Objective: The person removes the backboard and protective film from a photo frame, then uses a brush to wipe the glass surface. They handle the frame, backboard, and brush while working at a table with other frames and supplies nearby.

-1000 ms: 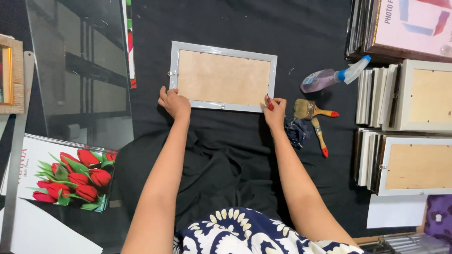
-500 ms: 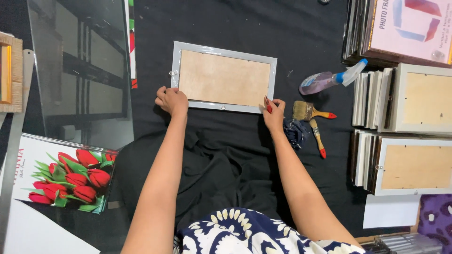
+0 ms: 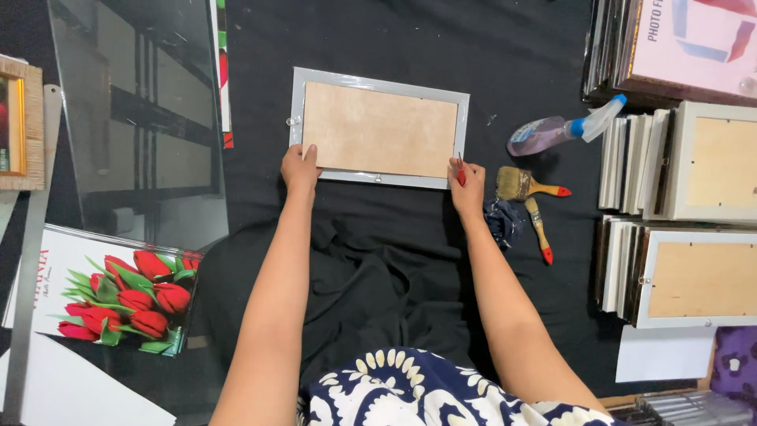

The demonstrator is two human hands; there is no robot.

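Note:
A silver picture frame (image 3: 377, 130) lies face down on the black cloth, its tan backing board up. My left hand (image 3: 300, 168) rests on the frame's near left corner, fingers pressing on the edge. At the near right corner my right hand (image 3: 467, 183) grips the frame's edge, red-painted nails showing. Both arms reach forward from my lap over the dark cloth.
A glass sheet (image 3: 134, 118) lies at left above a tulip print (image 3: 118, 296). To the right are a spray bottle (image 3: 564, 130), two paintbrushes (image 3: 530, 189), and stacks of face-down frames (image 3: 694, 213). A wooden frame (image 3: 20, 122) sits at the far left edge.
Both hands stay at the frame's near corners; they shifted only slightly along the lower edge. The frame has not visibly moved.

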